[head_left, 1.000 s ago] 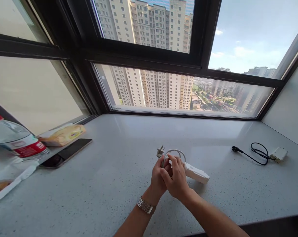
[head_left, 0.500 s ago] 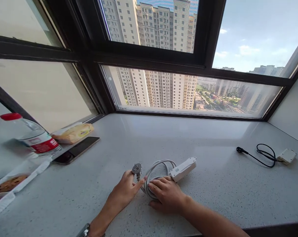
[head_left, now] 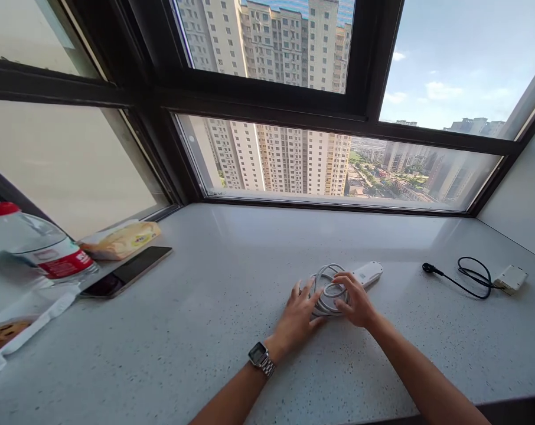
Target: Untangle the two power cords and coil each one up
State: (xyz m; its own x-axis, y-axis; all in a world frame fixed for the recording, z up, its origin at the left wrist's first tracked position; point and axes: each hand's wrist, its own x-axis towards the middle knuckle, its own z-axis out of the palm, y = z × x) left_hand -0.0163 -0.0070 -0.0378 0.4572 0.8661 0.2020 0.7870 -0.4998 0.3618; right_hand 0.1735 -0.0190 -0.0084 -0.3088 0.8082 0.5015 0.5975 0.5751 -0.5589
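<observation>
A power strip [head_left: 368,273] with a white body lies on the speckled white counter, its grey cable [head_left: 324,271] gathered in loops to its left. Across the left edge of the loops rests my left hand [head_left: 297,314], fingers spread and touching the cable. My right hand [head_left: 356,302] curls its fingers and thumb around the right side of the coil, close to the strip's near end. The cable's plug is hidden, apparently near my left hand. A metal-banded watch [head_left: 259,354] is on my left wrist.
To the right lie a black plug [head_left: 431,269] and cord leading to a small white box [head_left: 511,279]. On the left are a phone [head_left: 128,271], a yellow soft packet [head_left: 128,239], a red-capped bottle [head_left: 64,260] and a tray [head_left: 50,313] holding cookies. Windows border the counter.
The power strip and coiled cable have shifted right and slightly away from me, both hands moving along. The grey plug, visible before beside my left hand, is now out of sight.
</observation>
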